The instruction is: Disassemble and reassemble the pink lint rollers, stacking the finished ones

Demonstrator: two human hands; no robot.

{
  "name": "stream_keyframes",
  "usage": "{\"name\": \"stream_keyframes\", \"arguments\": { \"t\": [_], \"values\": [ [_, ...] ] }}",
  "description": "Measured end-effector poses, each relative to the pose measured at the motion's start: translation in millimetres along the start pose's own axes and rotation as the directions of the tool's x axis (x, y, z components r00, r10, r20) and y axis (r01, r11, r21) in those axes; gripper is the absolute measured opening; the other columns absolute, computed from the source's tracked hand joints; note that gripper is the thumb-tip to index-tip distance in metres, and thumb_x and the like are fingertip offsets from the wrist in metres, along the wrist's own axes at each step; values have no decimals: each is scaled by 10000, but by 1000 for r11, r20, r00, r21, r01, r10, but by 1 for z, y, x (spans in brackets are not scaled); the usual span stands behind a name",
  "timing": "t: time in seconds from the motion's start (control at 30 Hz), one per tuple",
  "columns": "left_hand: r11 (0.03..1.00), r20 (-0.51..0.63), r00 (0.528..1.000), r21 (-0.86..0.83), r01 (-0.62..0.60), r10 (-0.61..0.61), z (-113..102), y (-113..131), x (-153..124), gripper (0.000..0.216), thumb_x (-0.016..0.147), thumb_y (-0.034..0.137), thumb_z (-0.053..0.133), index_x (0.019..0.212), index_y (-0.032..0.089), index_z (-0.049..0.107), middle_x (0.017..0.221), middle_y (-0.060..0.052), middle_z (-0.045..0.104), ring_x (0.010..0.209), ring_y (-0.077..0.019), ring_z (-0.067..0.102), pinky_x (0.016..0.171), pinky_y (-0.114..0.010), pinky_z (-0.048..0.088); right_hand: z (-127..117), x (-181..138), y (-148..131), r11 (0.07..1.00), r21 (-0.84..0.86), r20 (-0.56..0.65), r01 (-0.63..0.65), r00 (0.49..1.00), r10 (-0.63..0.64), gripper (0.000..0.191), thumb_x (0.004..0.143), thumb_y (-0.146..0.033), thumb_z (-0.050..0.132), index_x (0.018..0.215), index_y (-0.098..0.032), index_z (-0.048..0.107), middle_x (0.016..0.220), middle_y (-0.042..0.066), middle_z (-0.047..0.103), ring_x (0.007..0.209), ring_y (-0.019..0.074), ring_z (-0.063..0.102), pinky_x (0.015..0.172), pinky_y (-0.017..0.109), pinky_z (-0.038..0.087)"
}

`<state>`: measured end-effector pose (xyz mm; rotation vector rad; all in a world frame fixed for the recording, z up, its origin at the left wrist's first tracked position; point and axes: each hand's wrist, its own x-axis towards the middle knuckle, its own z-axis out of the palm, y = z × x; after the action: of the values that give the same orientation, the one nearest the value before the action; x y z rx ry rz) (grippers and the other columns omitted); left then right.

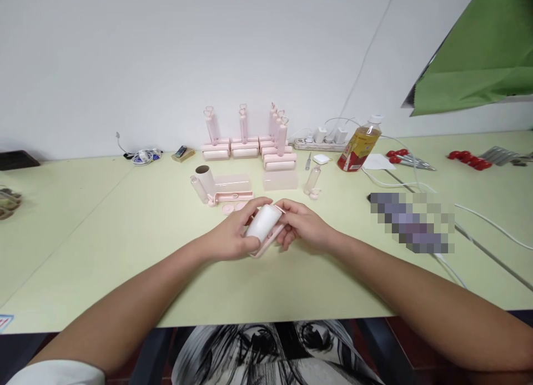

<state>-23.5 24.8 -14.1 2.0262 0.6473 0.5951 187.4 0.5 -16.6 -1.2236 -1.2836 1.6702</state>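
Both my hands meet over the middle of the pale green table [104, 235]. My left hand [234, 233] is closed around a white roll [263, 221] that sits in a pink lint-roller frame [266, 244]. My right hand [303, 225] grips the other end of the same roller, fingers curled under the pink frame. Just beyond lie loose pink parts: a paper tube [205, 178], a pink handle piece [233, 196], round pink caps [228, 209] and a clear cover [232, 181].
Assembled pink lint rollers [245, 138] stand in a row at the back by the wall. A tilted drink bottle [358, 145], a power strip [320, 141] with cables, red-handled tools [402, 157] and a coiled cable [144, 156] lie around. A green cloth [478, 57] hangs upper right.
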Motion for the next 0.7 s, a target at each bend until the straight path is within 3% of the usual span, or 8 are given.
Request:
{"name": "stream_keyframes", "arguments": {
  "t": [0.1,0.2,0.27,0.37,0.47,0.6,0.7],
  "values": [
    [958,59,986,233,-166,156,-14,3,-1,715,713,184,566,1401,250,385,1243,-80,559,1028,-268,562,859,-373,475,-3,-5,-2,986,166,138,-20,990,-3,223,750,-228,630,901,-199,468,774,24,698,654,176,713,641,332,597],
    [878,150,967,408,-252,208,-18,8,-3,662,767,226,559,1405,268,389,1169,-83,575,982,-257,560,836,-359,467,-8,-5,3,971,237,217,-8,975,-45,315,804,-427,668,879,-181,485,835,67,715,728,190,729,733,364,596],
    [821,172,970,518,-239,174,-15,11,-4,618,821,284,552,1415,297,383,1093,-73,571,909,-232,562,771,-332,467,-10,-3,8,980,199,218,23,974,-67,421,755,-509,732,839,-174,491,806,51,700,725,185,724,732,355,597],
    [741,167,979,640,-201,120,-8,12,-4,531,925,425,475,1434,337,354,1042,-57,552,851,-200,561,712,-299,453,-13,1,12,990,123,223,75,969,-101,478,651,-472,835,794,-167,497,768,10,656,738,173,709,734,345,597],
    [689,155,983,702,-182,102,-5,8,-2,514,966,522,362,1449,352,325,1071,-62,551,858,-196,563,696,-290,449,-12,2,13,986,126,217,105,967,-130,463,639,-456,844,790,-168,514,873,23,650,804,175,692,799,378,586],
    [664,140,985,727,-174,105,-6,4,-1,508,982,520,304,1466,370,285,1097,-60,544,861,-191,563,692,-294,453,-8,2,13,970,189,162,153,969,-185,452,631,-422,854,757,-182,492,1066,46,634,881,192,671,872,428,556],
    [646,129,984,741,-180,127,-7,4,-1,501,987,511,291,1468,372,275,1082,-58,541,842,-184,558,673,-288,445,-5,2,14,963,179,121,199,967,-223,463,622,-408,859,720,-189,463,1016,32,626,874,183,641,848,406,555]
  ]
}}
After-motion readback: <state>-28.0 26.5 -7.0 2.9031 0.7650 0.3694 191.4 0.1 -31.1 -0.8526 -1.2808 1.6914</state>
